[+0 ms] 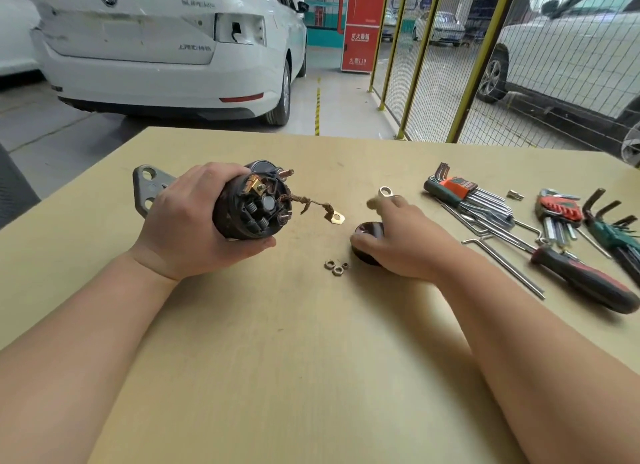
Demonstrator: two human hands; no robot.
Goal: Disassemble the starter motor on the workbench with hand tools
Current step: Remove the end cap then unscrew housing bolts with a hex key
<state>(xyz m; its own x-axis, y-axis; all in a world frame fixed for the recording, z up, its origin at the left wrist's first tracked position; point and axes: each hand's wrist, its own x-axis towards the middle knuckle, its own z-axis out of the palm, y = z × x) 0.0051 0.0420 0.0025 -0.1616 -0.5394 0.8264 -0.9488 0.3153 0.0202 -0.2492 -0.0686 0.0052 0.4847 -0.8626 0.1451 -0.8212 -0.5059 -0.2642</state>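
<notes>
In the head view, the left hand (187, 221) is gripping the starter motor (249, 207) at centre left of the frame, above the bench (277, 342), fingers curled over its dark casing and thumb underneath. It is probably heavy and rigid, so the casing is the place to hold, keeping off the exposed springs and the limp braided wire (304, 200). Its long axis is running from the flange (147, 186) at the left to the open end, which is facing right and towards the camera. The right hand (405, 242) is lying over the black cap (369, 230) at centre right; its blurred fingertips cannot be read.
</notes>
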